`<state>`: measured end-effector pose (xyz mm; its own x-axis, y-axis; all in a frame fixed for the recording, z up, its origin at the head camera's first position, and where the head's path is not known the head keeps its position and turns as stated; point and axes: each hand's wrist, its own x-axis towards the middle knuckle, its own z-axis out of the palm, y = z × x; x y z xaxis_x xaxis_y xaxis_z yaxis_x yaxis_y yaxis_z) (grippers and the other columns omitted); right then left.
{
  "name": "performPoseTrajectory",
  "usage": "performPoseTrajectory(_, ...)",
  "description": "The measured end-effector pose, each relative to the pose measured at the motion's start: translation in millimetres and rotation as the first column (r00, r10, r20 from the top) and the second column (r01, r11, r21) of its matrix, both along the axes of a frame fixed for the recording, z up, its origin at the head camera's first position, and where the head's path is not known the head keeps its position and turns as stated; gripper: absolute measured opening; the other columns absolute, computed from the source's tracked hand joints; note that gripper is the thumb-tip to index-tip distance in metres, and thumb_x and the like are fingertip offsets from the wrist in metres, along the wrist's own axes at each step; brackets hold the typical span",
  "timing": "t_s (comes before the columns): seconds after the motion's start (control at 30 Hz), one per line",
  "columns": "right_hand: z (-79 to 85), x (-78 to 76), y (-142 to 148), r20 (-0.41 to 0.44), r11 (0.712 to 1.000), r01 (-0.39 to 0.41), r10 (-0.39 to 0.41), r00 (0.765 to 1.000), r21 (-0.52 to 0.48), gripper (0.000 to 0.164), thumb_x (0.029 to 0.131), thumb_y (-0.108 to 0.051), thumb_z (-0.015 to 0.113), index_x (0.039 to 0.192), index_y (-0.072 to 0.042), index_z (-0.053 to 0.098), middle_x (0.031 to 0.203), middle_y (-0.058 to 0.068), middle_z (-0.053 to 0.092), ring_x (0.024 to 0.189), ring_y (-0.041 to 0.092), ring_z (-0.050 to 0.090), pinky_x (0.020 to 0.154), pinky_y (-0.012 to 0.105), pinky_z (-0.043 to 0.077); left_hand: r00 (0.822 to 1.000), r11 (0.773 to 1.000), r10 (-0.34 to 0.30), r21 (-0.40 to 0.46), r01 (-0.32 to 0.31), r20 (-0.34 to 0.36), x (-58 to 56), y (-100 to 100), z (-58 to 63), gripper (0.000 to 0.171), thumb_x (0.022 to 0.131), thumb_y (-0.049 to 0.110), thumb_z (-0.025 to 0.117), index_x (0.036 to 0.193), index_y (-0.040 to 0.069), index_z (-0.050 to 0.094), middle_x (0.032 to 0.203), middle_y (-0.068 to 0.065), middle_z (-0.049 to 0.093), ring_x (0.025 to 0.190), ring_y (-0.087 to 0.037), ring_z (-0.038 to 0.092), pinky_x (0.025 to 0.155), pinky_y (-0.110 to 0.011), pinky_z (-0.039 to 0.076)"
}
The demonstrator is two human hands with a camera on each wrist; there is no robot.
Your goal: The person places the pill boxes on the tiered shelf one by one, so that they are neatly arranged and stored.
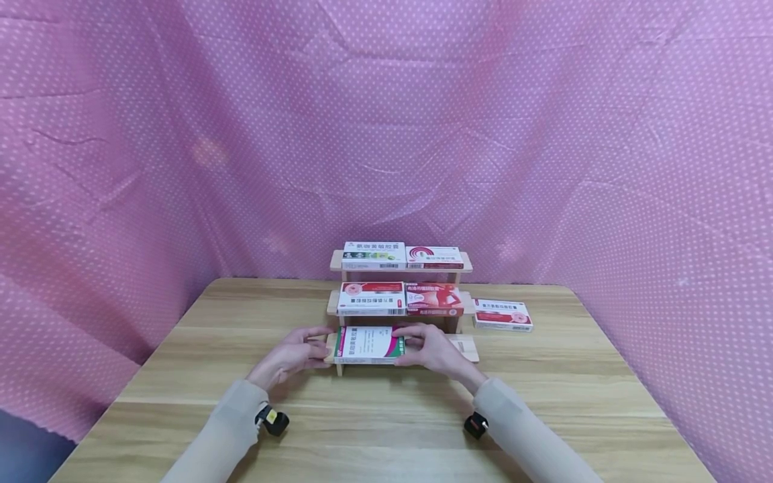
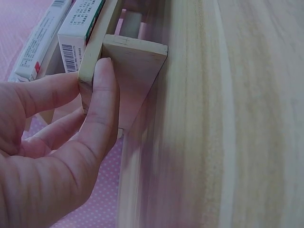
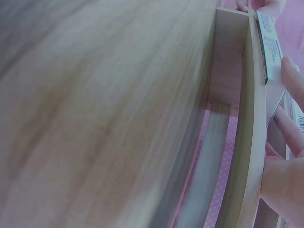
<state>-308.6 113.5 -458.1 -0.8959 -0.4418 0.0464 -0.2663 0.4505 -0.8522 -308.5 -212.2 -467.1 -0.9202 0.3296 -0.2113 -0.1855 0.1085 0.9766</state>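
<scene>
A three-tier wooden display shelf stands on the table. On its lowest tier lies a white, green and magenta medicine box, flat and toward the left end. My right hand holds that medicine box by its right end, thumb in front and fingers at the back. The same box shows at the upper right of the right wrist view, beside the fingers. My left hand pinches the left end of the lowest board; in the left wrist view the thumb and fingers close round the board's end.
On the middle tier sit a red-and-white box and a red box. The top tier carries a white-green box and a white-red box. Another red-and-white box lies on the table right of the shelf. A pink dotted cloth hangs behind.
</scene>
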Motion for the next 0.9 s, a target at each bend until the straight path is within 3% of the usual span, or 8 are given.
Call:
performPoseTrajectory(0.57,-4.2,-0.3,13.3,0.019,0.998,-0.008,0.009,1.000,-0.055,0.061,0.078,-0.036,0.082,0.133,-0.023,0.061,0.140,0.004,0.057,0.125,0.027,0.058,0.107,0.047,0.048,1.000,1.000,0.003,0.013,-0.003,0.008,2.4,2.5,1.7,0.068,0.088,-0.008,0.057,0.149,-0.007,0.027,0.128,-0.030,0.053,0.097,-0.025,0.067,0.095,-0.044,0.056)
performPoseTrajectory(0.9,-5.5,-1.1,36.1,0.053,0.994,0.007,-0.001,0.999,-0.110,0.042,0.088,-0.024,0.074,0.128,-0.012,0.064,0.126,0.008,0.067,0.116,0.023,0.063,0.101,0.035,0.053,1.000,1.000,0.011,0.006,-0.011,0.009,3.5,1.2,2.8,0.067,0.089,-0.007,0.056,0.150,-0.005,0.028,0.127,-0.029,0.054,0.096,-0.026,0.067,0.094,-0.043,0.057)
